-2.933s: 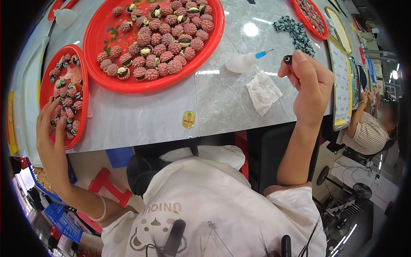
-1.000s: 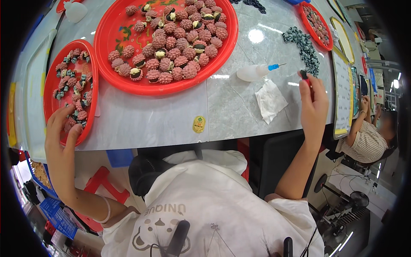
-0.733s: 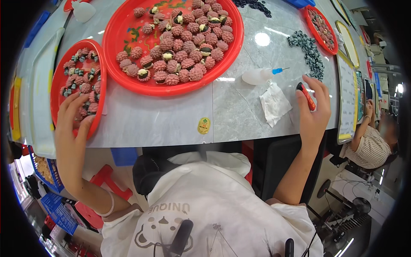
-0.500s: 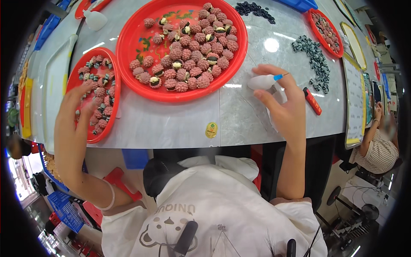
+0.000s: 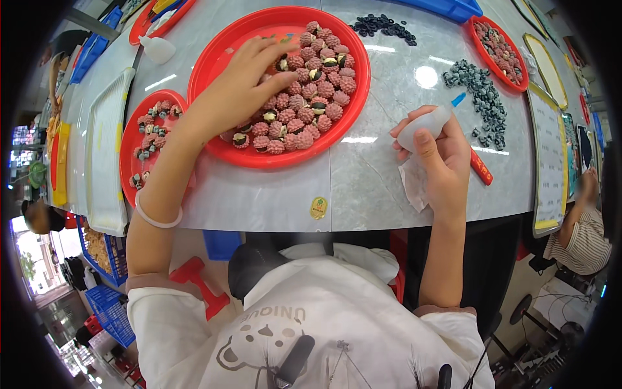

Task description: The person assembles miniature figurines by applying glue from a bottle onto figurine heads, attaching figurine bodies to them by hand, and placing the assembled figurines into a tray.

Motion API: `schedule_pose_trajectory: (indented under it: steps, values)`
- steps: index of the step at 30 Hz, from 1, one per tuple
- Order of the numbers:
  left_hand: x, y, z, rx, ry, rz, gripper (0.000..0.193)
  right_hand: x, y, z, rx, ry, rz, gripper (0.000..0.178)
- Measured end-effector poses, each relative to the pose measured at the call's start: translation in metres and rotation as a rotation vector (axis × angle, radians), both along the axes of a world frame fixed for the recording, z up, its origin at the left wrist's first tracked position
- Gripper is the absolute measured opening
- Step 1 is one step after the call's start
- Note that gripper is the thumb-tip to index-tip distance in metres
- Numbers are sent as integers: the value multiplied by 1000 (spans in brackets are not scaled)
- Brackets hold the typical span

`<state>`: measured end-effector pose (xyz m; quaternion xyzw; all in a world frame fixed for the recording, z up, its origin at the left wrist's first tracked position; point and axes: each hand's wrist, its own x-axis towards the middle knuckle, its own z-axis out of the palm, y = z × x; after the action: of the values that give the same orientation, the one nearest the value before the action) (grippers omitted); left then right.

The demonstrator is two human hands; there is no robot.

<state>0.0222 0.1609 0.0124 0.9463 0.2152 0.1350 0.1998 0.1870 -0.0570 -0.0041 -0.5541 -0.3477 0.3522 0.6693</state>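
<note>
Near edge of the table: a crumpled tissue below the right hand, with a red stick just beside that hand. The right hand is wrapped around a white bottle, its blue tip pointing up and away. The bottle is probably light and soft-walled, yielding to a squeeze; the rounded body is the place to hold, clear of the tip.

Middle: the left hand, fingers spread and thumb apart, lies over the large tray; contact with the pink pieces inside cannot be told. These appear light and knobbly, hence not slippery, though their pale-and-dark seams may be fragile; the knobbly sides offer the better grip.

Far: grey-green beads to the right, then dark rings beyond the tray.
</note>
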Motion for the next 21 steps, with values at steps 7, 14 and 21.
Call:
schedule_pose_trajectory:
  steps: [7,14,21]
  values:
    - [4,-14,11,-115,-18,-119,29,1,-4,2,-32,-60,-32,27]
    - [6,-13,27,-286,152,10,25,-1,-5,2,-65,-63,-66,25]
    - [6,-11,18,-360,42,-279,21,1,-6,0,-88,-86,-65,24]
